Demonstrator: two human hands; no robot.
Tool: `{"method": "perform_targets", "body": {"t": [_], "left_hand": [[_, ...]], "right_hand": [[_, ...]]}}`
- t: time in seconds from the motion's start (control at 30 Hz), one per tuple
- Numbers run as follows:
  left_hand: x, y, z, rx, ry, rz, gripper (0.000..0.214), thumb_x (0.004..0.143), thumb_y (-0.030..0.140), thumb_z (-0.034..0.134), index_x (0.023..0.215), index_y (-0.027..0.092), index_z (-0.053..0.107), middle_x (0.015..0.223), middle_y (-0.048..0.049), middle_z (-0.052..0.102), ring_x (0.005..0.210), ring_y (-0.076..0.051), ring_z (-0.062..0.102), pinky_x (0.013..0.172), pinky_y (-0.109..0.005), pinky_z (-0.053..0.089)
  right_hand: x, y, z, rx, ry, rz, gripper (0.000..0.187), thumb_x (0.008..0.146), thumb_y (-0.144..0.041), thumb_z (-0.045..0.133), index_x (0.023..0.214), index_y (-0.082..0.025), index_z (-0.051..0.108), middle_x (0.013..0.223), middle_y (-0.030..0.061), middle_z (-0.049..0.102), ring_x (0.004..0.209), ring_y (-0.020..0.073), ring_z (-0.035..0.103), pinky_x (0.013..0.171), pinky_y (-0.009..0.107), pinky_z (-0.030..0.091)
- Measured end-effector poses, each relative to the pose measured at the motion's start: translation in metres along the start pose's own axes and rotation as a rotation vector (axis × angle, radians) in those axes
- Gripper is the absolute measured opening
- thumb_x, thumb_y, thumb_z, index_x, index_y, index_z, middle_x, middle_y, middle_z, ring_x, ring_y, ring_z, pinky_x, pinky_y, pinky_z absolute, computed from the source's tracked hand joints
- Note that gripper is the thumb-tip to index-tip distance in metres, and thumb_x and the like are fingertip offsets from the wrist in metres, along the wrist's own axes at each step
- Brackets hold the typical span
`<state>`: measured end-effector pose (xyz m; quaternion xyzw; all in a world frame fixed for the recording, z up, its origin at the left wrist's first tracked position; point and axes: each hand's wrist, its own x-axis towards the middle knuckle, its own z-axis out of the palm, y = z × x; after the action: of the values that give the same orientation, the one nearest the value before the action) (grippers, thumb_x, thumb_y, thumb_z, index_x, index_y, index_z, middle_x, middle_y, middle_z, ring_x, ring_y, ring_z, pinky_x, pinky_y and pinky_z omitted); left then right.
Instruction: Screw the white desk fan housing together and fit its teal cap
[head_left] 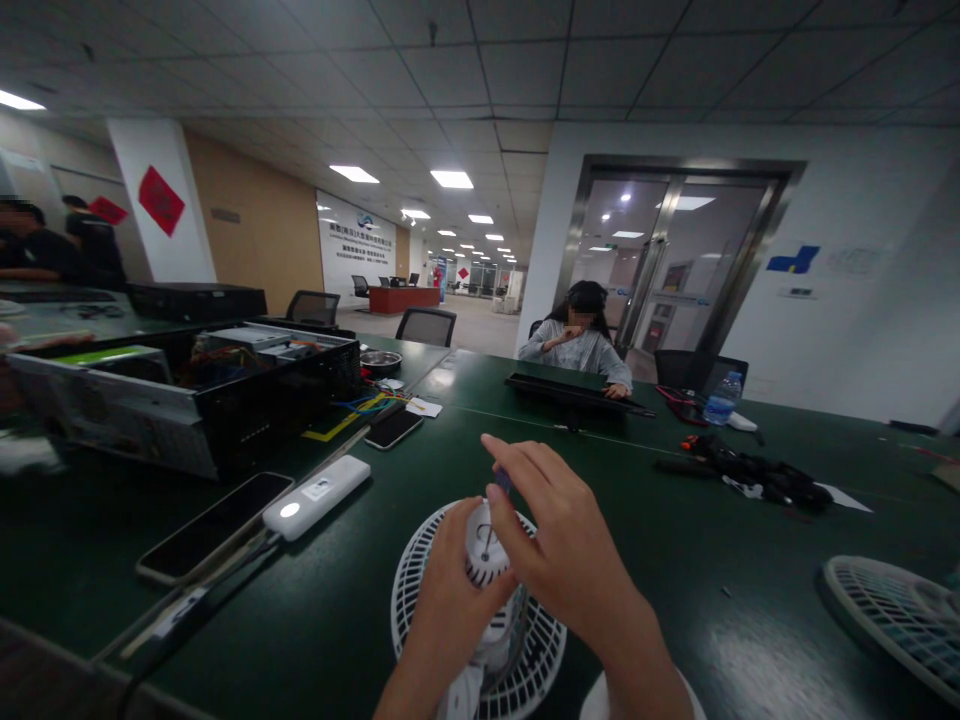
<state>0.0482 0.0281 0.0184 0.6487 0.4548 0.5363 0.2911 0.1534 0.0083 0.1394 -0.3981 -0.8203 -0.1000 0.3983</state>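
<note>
Just below the pinched-together fingers of the right hand [562, 530], a small screwdriver [502, 482] tilts downward, its shaft tip on the white hub [480, 530] of a wire-grilled desk fan [544, 650], whose axis points up toward the viewer. The left hand [450, 610], nearer the fan's body, has its fingers closed round the hub.

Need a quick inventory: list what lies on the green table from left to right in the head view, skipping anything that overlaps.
smartphone, white power bank, white fan grille, black cable tangle, second white fan grille
</note>
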Motion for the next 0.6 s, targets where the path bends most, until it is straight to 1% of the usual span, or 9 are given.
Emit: {"method": "perform_targets", "body": {"t": [0.1, 0.2, 0.3, 0.37, 0.47, 0.53, 0.6], "left_hand": [[-0.0001, 0.001, -0.0001, 0.005, -0.009, -0.006, 0.055, 0.068, 0.024, 0.064, 0.119, 0.019, 0.044, 0.123, -0.0094, 0.052, 0.115, -0.027, 0.049, 0.1, -0.046, 0.036], [-0.0004, 0.0007, -0.0001, 0.017, 0.0, -0.008, 0.054, 0.068, 0.022, 0.063, 0.119, 0.02, 0.044, 0.122, -0.0086, 0.053, 0.115, -0.027, 0.049, 0.099, -0.045, 0.037], [-0.0002, -0.0004, 0.0001, 0.016, -0.003, -0.002, 0.056, 0.069, 0.023, 0.063, 0.121, 0.021, 0.042, 0.122, -0.008, 0.053, 0.117, -0.027, 0.048, 0.1, -0.045, 0.036], [0.0002, -0.0009, 0.0003, 0.012, -0.013, -0.004, 0.056, 0.069, 0.023, 0.063, 0.121, 0.021, 0.042, 0.123, -0.0083, 0.052, 0.117, -0.027, 0.047, 0.1, -0.046, 0.035], [0.0009, -0.0008, 0.0001, 0.004, -0.013, 0.003, 0.055, 0.07, 0.025, 0.064, 0.12, 0.019, 0.042, 0.124, -0.01, 0.051, 0.117, -0.027, 0.048, 0.101, -0.046, 0.034], [0.0011, -0.0001, -0.0002, -0.002, -0.01, 0.016, 0.055, 0.07, 0.026, 0.063, 0.12, 0.018, 0.042, 0.124, -0.0104, 0.051, 0.116, -0.027, 0.048, 0.1, -0.046, 0.035], [0.0009, 0.0006, -0.0006, -0.007, -0.012, 0.018, 0.054, 0.07, 0.025, 0.063, 0.12, 0.019, 0.043, 0.123, -0.0097, 0.052, 0.115, -0.027, 0.049, 0.1, -0.045, 0.036]], "right_hand": [[-0.0003, 0.0007, -0.001, 0.066, -0.01, -0.047, 0.031, 0.088, -0.015, 0.04, 0.114, -0.009, 0.056, 0.09, 0.0093, 0.066, 0.08, 0.0192, 0.058, 0.073, 0.034, 0.049], [-0.0005, 0.0019, 0.0031, -0.008, 0.029, -0.076, 0.023, 0.088, -0.02, 0.047, 0.104, -0.012, 0.061, 0.081, 0.0075, 0.066, 0.074, 0.0194, 0.058, 0.066, 0.033, 0.049], [-0.0003, 0.0022, 0.0062, -0.083, 0.049, -0.042, 0.019, 0.087, -0.025, 0.052, 0.095, -0.013, 0.064, 0.074, 0.0066, 0.063, 0.07, 0.0207, 0.057, 0.062, 0.034, 0.048], [-0.0001, 0.0014, 0.0048, -0.078, 0.019, -0.003, 0.021, 0.086, -0.025, 0.051, 0.099, -0.013, 0.063, 0.079, 0.0079, 0.063, 0.074, 0.0217, 0.057, 0.065, 0.035, 0.048], [-0.0001, -0.0003, -0.0008, 0.006, -0.042, 0.016, 0.03, 0.087, -0.017, 0.043, 0.113, -0.012, 0.057, 0.093, 0.01, 0.063, 0.085, 0.0217, 0.057, 0.074, 0.037, 0.049], [-0.0002, -0.0008, -0.0031, 0.068, -0.061, -0.003, 0.034, 0.087, -0.014, 0.039, 0.118, -0.013, 0.054, 0.094, 0.0092, 0.065, 0.085, 0.0197, 0.058, 0.075, 0.035, 0.05], [-0.0002, -0.0001, -0.0018, 0.085, -0.048, -0.019, 0.033, 0.089, -0.015, 0.039, 0.118, -0.013, 0.054, 0.089, 0.0079, 0.066, 0.08, 0.018, 0.059, 0.072, 0.031, 0.05]]}}
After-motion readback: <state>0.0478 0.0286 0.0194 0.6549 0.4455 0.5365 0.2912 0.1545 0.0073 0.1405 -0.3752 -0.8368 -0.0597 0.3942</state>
